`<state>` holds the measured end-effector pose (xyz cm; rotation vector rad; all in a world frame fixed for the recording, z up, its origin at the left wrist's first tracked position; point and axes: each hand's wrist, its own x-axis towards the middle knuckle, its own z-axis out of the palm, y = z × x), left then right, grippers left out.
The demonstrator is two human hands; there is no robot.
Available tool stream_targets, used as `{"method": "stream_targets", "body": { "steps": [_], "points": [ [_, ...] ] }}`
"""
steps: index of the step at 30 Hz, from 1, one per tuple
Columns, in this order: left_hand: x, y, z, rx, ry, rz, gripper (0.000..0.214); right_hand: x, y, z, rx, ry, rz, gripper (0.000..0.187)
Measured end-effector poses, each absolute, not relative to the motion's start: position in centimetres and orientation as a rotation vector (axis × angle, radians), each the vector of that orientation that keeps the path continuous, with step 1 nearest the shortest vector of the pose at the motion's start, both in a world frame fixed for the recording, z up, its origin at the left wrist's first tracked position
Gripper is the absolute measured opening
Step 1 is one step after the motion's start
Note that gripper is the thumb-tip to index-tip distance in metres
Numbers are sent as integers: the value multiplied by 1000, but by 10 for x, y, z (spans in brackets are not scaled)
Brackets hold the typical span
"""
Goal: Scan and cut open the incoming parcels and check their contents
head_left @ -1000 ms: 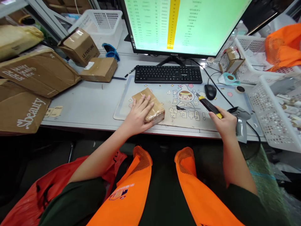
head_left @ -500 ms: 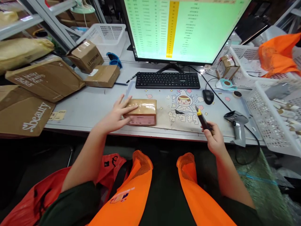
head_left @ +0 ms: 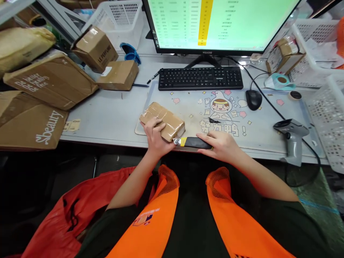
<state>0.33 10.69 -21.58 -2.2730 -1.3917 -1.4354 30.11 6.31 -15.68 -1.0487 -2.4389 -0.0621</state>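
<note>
A small taped brown parcel (head_left: 163, 120) lies on the cartoon desk mat (head_left: 258, 125) near the desk's front edge. My left hand (head_left: 155, 138) grips the parcel's near end. My right hand (head_left: 221, 145) holds a black and yellow utility knife (head_left: 192, 142) flat along the desk edge, its blade tip touching the parcel's near right corner.
A keyboard (head_left: 200, 78), a mouse (head_left: 253, 99) and a monitor (head_left: 223, 21) stand behind the mat. A grey barcode scanner (head_left: 291, 138) sits at the right, beside white baskets (head_left: 326, 118). Cardboard boxes (head_left: 51, 80) crowd the left side. An orange bag (head_left: 64, 218) hangs below the desk.
My right hand brought the knife from the right down to the parcel's corner. My left hand turned the parcel and moved from its top to gripping its near end.
</note>
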Motion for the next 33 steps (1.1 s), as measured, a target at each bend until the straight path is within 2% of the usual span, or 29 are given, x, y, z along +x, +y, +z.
{"method": "stream_targets", "body": {
  "steps": [7,13,16,20,25,33],
  "points": [
    [-7,107,-217,-2353,-1274,-1414,70,292,82,-164,-1016,-2473,-161,49],
    [-28,106,-204,-2519,-1269,-1303,76,370,98,-162,-1666,-2018,-225,58],
    [-63,122,-188,-2719,-1270,-1145,71,386,82,-144,-1681,-1955,-82,56],
    [-73,132,-186,-2605,-1426,-1328,62,348,46,-112,-1500,-2137,100,47],
    [-10,96,-203,-2346,-1456,-1486,35,303,29,-81,-1413,-2424,38,43],
    [50,88,-223,-2462,-1438,-1718,38,281,42,-61,-1443,-2562,-62,43]
  ]
}}
